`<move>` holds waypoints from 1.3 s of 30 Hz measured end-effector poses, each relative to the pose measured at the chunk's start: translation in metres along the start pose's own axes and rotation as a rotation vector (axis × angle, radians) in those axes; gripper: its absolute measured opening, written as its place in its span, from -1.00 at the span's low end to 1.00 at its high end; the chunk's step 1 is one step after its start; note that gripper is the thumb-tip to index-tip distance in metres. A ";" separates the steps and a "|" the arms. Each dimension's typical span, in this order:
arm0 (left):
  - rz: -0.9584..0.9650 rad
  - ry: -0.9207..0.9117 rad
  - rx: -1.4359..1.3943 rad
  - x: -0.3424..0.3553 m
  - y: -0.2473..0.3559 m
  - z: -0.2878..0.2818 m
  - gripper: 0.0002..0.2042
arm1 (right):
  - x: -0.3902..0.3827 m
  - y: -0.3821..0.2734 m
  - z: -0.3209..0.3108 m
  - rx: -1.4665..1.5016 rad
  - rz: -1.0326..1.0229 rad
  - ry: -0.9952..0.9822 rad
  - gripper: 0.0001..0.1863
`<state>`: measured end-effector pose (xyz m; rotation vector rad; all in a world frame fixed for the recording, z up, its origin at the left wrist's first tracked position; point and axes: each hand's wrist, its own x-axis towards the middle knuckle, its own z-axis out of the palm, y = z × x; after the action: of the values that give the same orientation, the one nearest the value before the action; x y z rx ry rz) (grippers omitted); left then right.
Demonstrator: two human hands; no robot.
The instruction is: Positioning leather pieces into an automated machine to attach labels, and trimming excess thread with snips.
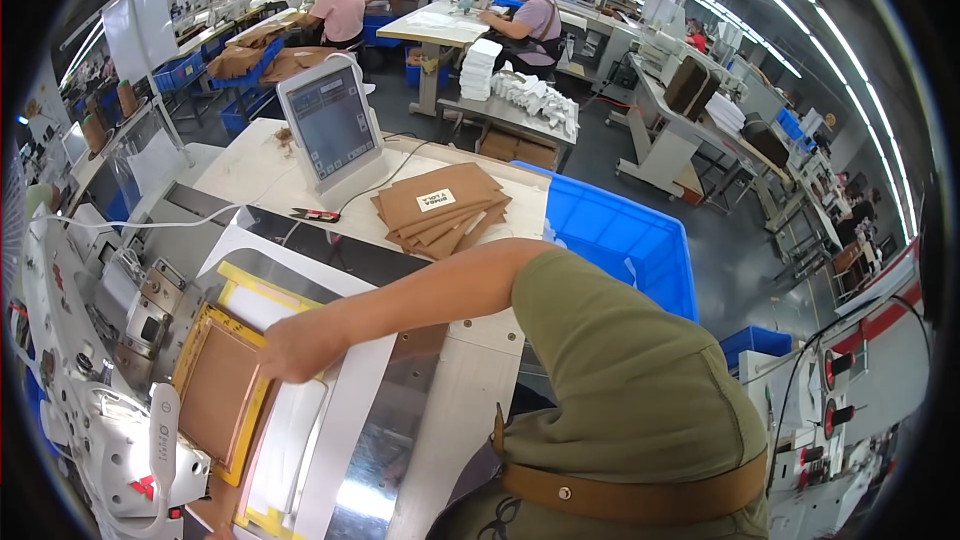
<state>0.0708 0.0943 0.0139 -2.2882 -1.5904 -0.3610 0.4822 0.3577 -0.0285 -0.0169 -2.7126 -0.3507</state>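
The lower left part of the yellow frame (247, 440) is covered by the sewing machine (118, 460), beside whose head it lies flat. The left hand (218, 534) is cut off at the lower edge; its grip cannot be told. By the right hand (300, 346), fingers curled, the frame's right edge is apparently touched; whether it is pinched is hidden. The brown panel (220, 380) inside is pointed lengthwise up the view, tilted slightly right.

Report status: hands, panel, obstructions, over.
Right hand at right edge of yellow frame, grip unclear. Left hand barely visible, bottom edge. Brown panel inside frame. White machine close on frame's left.
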 end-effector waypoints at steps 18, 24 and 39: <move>-0.139 -0.254 -0.214 0.025 0.066 0.007 -0.42 | -0.056 -0.030 -0.036 0.383 0.618 -0.306 -0.16; -0.178 -0.270 -0.237 0.018 0.063 0.010 -0.40 | -0.056 -0.031 -0.038 0.386 0.607 -0.278 -0.16; -0.196 -0.064 -0.183 0.015 0.071 0.006 -0.45 | -0.076 -0.098 -0.092 0.542 0.663 0.075 -0.55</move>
<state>0.1423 0.0862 0.0056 -2.3004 -1.8920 -0.5058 0.5817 0.2429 -0.0006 -0.7034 -2.4549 0.5572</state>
